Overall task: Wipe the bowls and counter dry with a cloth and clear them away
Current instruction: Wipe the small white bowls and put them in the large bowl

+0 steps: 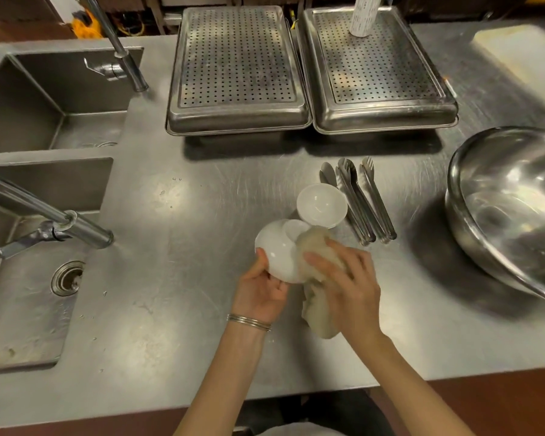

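Bowl-drying step in hand. Left hand grips a white bowl by its rim, lifted off the counter and turned so its underside faces up. Right hand is curled round a bunched pale cloth and presses it against the bowl's side and foot. The loose end of the cloth hangs down between the wrists.

A second bowl, mouth toward the camera, sits just behind the held one; cannot tell if they touch. Tongs lie just beside it on the right. A steel mixing bowl sits far right, perforated trays at the back and a sink on the left.

Judgement: early in the task, with one bowl being wiped, the second waiting and the counter not yet done. Next move likely calls for turning the bowl in the left hand so the cloth reaches inside, then setting it down dry and away from the wet patches.
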